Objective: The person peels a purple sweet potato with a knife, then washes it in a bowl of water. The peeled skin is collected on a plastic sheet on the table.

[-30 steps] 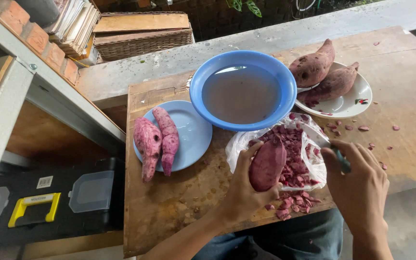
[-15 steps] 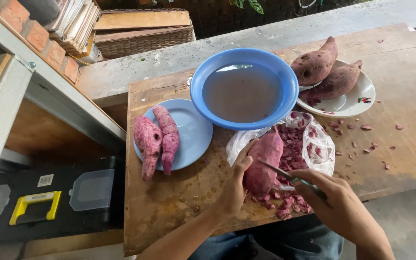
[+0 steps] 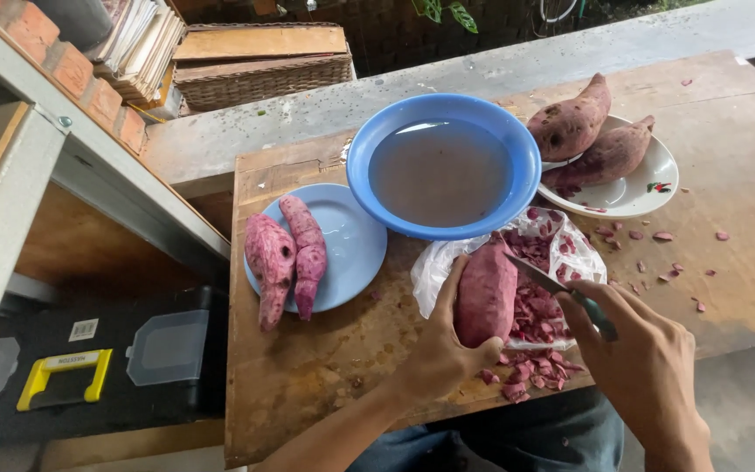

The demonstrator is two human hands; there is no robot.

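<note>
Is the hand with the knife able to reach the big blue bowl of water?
Probably yes. The right hand is close to the blue bowl, with only the plastic bag of peels lying low between them, though it holds a knife.

Sweet potato point(image 3: 485, 295) showing purple-pink, peelings point(image 3: 536, 308) purple; bowl point(image 3: 517, 140) deep blue, centre frame; plate point(image 3: 353, 253) pale blue; toolbox point(image 3: 89, 363) lying black, handle yellow, lower left.

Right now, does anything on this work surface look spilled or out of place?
Yes: purple peel scraps lie scattered over the wooden board right of the clear plastic bag meant to catch them, and more sit at the near edge under the sweet potato in the left hand.
</note>
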